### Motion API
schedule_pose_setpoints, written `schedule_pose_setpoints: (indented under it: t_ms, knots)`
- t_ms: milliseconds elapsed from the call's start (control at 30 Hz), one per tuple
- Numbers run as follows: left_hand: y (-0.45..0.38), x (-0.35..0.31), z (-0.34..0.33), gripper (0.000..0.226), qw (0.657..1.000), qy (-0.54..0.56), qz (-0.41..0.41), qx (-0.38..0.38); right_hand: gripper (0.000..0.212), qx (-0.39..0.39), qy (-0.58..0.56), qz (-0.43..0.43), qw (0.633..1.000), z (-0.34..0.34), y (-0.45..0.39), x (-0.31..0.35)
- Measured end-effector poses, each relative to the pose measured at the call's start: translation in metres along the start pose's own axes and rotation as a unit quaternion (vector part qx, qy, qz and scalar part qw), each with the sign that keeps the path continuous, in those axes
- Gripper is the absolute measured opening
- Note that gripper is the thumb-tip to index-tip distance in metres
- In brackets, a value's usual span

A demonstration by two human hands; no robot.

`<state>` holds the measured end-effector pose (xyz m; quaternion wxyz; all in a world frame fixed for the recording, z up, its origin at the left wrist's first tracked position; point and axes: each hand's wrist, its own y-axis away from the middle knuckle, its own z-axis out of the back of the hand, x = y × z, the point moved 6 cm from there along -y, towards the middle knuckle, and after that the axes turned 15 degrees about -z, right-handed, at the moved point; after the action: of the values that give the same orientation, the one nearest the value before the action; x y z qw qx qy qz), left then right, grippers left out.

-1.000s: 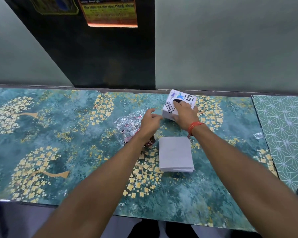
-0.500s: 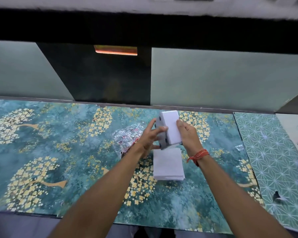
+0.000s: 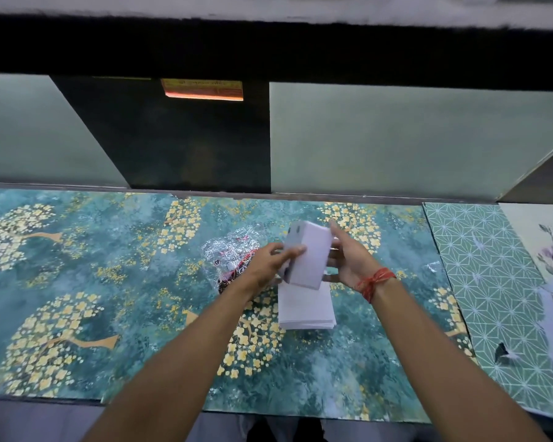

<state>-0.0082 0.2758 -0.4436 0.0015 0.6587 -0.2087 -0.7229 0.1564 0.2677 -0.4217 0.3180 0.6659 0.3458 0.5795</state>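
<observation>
A small white box is held up above the table, tilted, its plain white side facing me. My left hand grips its left side, thumb across the near edge. My right hand cups its right side with fingers spread along it; a red thread is tied round that wrist. Directly below the box lies a stack of white paper sheets, flat on the table. A crumpled clear plastic wrapper with something red in it lies just left of my left hand, partly hidden by it.
The table carries a teal sheet with yellow blossom trees. A green geometric sheet and a pale floral sheet lie at the right. A small scrap of clear film lies near their seam. Grey and dark wall panels rise behind.
The box has been lifted off the table with both hands and turned so its printed face is away from me. My head has tilted, shifting the view.
</observation>
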Motion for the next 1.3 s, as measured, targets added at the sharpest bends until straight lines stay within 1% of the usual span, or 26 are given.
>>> schedule_pose_setpoints:
  t_ms: [67, 100, 133, 167, 233, 300, 367, 433, 533, 600, 667, 700, 733, 767, 800, 833, 867, 900, 933, 1000, 1067, 1133, 1167, 1200, 1233, 1300]
  knots:
    - [0.001, 0.005, -0.003, 0.076, 0.997, 0.057, 0.042, -0.005, 0.042, 0.008, 0.012, 0.084, 0.996, -0.005, 0.003, 0.0]
    - [0.002, 0.006, -0.005, 0.062, 0.995, 0.081, 0.053, 0.003, 0.037, -0.002, 0.027, 0.124, 0.992, -0.007, 0.004, -0.001]
    - [0.004, 0.007, -0.006, 0.054, 0.993, 0.102, 0.061, 0.015, 0.032, -0.015, 0.034, 0.152, 0.988, -0.008, 0.004, -0.002]
    - [0.005, 0.009, -0.007, 0.055, 0.991, 0.115, 0.064, 0.025, 0.027, -0.023, 0.028, 0.165, 0.986, -0.008, 0.002, -0.005]
    - [0.008, 0.013, -0.008, 0.063, 0.99, 0.123, 0.064, 0.037, 0.02, -0.027, 0.015, 0.167, 0.986, -0.008, 0.001, -0.008]
    - [0.01, 0.017, -0.008, 0.068, 0.99, 0.12, 0.07, 0.034, 0.017, -0.023, 0.017, 0.156, 0.987, -0.009, -0.001, -0.011]
    - [0.012, 0.022, -0.006, 0.077, 0.989, 0.115, 0.085, 0.037, 0.016, -0.011, 0.019, 0.146, 0.989, -0.011, -0.002, -0.014]
    - [0.017, 0.028, -0.003, 0.085, 0.985, 0.136, 0.101, 0.037, 0.016, -0.001, 0.004, 0.128, 0.992, -0.01, -0.004, -0.017]
    - [0.02, 0.034, 0.01, 0.095, 0.966, 0.235, 0.104, 0.011, 0.02, 0.006, -0.085, 0.075, 0.994, 0.007, -0.008, -0.023]
    - [0.018, 0.027, 0.019, 0.104, 0.969, 0.234, 0.083, -0.003, 0.019, 0.008, -0.111, 0.063, 0.992, 0.017, -0.011, -0.026]
    - [0.014, 0.019, 0.027, 0.101, 0.974, 0.215, 0.054, -0.045, 0.022, -0.002, -0.141, 0.064, 0.988, 0.025, -0.016, -0.029]
    - [0.011, 0.016, 0.034, 0.101, 0.979, 0.186, 0.039, -0.078, 0.024, -0.008, -0.159, 0.061, 0.985, 0.027, -0.018, -0.03]
    - [0.01, 0.014, 0.043, 0.104, 0.984, 0.133, 0.029, -0.117, 0.027, -0.016, -0.173, 0.056, 0.983, 0.03, -0.019, -0.03]
    - [0.009, 0.011, 0.052, 0.108, 0.986, 0.048, 0.028, -0.157, 0.031, -0.025, -0.183, 0.049, 0.982, 0.033, -0.021, -0.031]
    - [0.009, 0.011, 0.061, 0.111, 0.978, -0.063, 0.031, -0.196, 0.035, -0.034, -0.19, 0.043, 0.98, 0.036, -0.022, -0.031]
    - [0.012, 0.011, 0.07, 0.112, 0.955, -0.178, 0.042, -0.233, 0.038, -0.036, -0.198, 0.041, 0.979, 0.039, -0.024, -0.032]
    - [0.014, 0.012, 0.076, 0.114, 0.923, -0.276, 0.064, -0.262, 0.041, -0.035, -0.205, 0.044, 0.977, 0.04, -0.024, -0.033]
    - [0.015, 0.014, 0.08, 0.117, 0.896, -0.336, 0.086, -0.278, 0.042, -0.034, -0.212, 0.051, 0.975, 0.041, -0.024, -0.034]
    - [0.015, 0.018, 0.08, 0.12, 0.877, -0.375, 0.105, -0.28, 0.044, -0.035, -0.221, 0.057, 0.973, 0.042, -0.025, -0.035]
    - [0.014, 0.029, 0.081, 0.126, 0.854, -0.431, 0.145, -0.255, 0.052, -0.035, -0.235, 0.058, 0.97, 0.044, -0.028, -0.039]
    - [0.011, 0.046, 0.082, 0.129, 0.844, -0.453, 0.183, -0.222, 0.057, -0.024, -0.241, 0.054, 0.969, 0.047, -0.031, -0.043]
    - [0.01, 0.058, 0.083, 0.13, 0.84, -0.458, 0.209, -0.203, 0.049, -0.022, -0.246, 0.05, 0.968, 0.05, -0.031, -0.046]
    - [0.01, 0.06, 0.082, 0.129, 0.837, -0.463, 0.206, -0.205, 0.044, -0.02, -0.249, 0.049, 0.967, 0.051, -0.03, -0.047]
    - [0.01, 0.057, 0.079, 0.125, 0.834, -0.473, 0.185, -0.215, 0.041, -0.018, -0.25, 0.048, 0.967, 0.053, -0.028, -0.047]
    - [0.009, 0.05, 0.073, 0.115, 0.833, -0.481, 0.14, -0.236, 0.038, -0.018, -0.25, 0.048, 0.967, 0.054, -0.028, -0.048]
    - [0.007, 0.031, 0.048, 0.084, 0.841, -0.472, 0.007, -0.266, 0.034, -0.02, -0.259, 0.048, 0.964, 0.057, -0.027, -0.049]
